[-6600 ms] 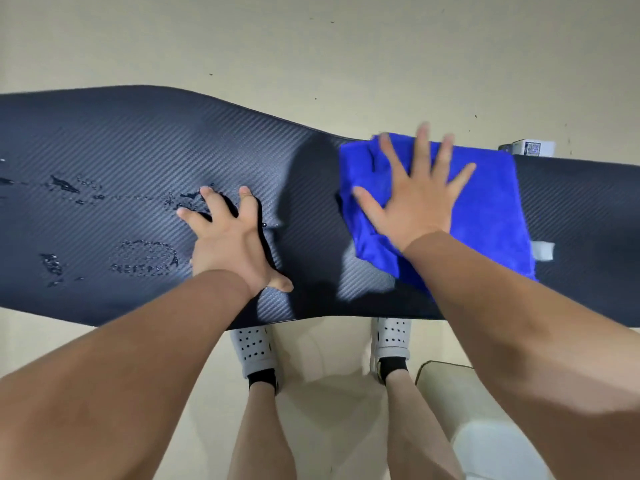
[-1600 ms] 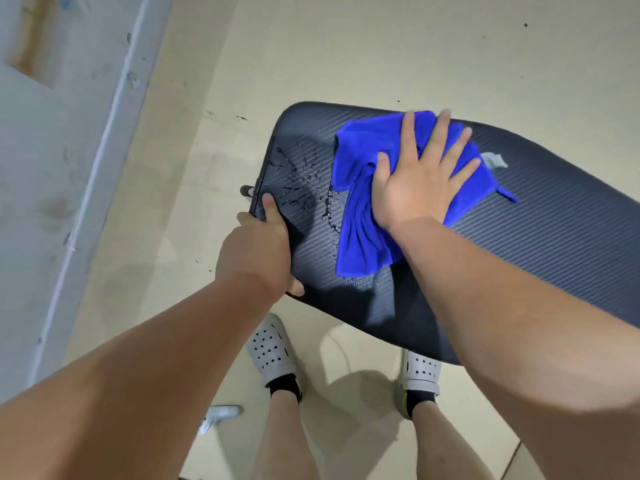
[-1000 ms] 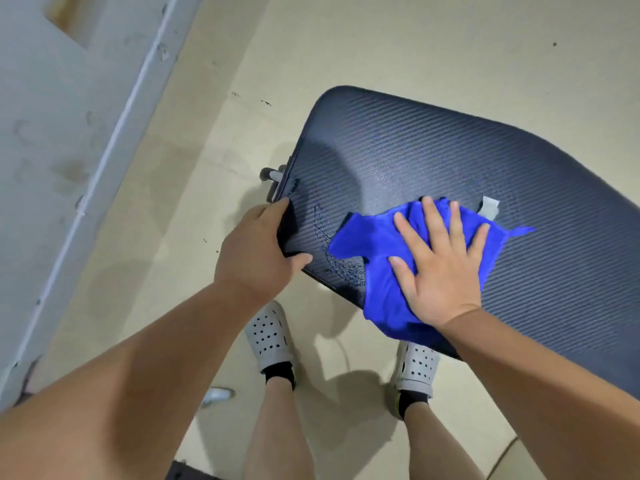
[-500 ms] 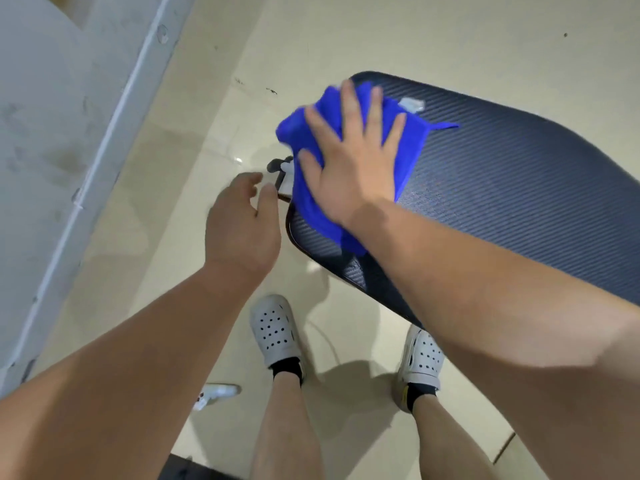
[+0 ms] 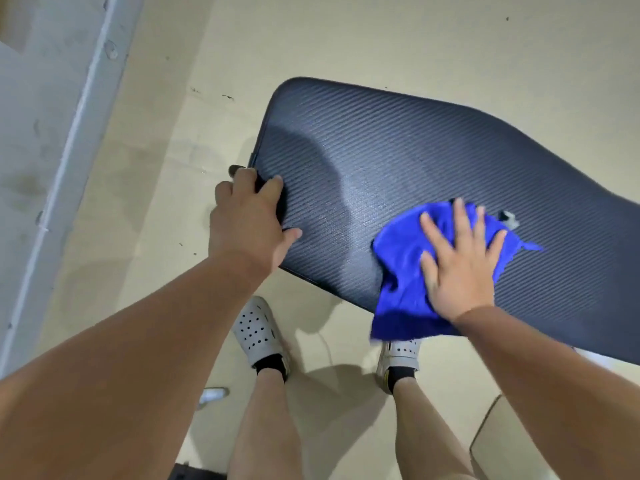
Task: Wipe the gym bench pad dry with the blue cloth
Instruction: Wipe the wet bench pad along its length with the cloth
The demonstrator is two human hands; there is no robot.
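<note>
over beige floor point(image 5: 311, 36), the dark ribbed gym bench pad point(image 5: 415, 150) is showing dry at its end; right hand point(image 5: 457, 265), fingers splayed flat, is dragging the blue microfibre cloth point(image 5: 398, 268) back to the near edge, left hand point(image 5: 247, 220) gripping the corner again.

Wide bare stretch of dark ribbed gym bench pad point(image 5: 381, 150) lies ahead of right hand point(image 5: 457, 261) fingertips and to their left, up to pad's rounded end. Left hand point(image 5: 247, 220) grips that end edge, blocking near corner. Crumpled blue cloth point(image 5: 401, 271) bunched under right palm, overhanging near edge. Beige floor point(image 5: 156, 202) open beyond left fingers; grey wall point(image 5: 41, 133) further left.
</note>
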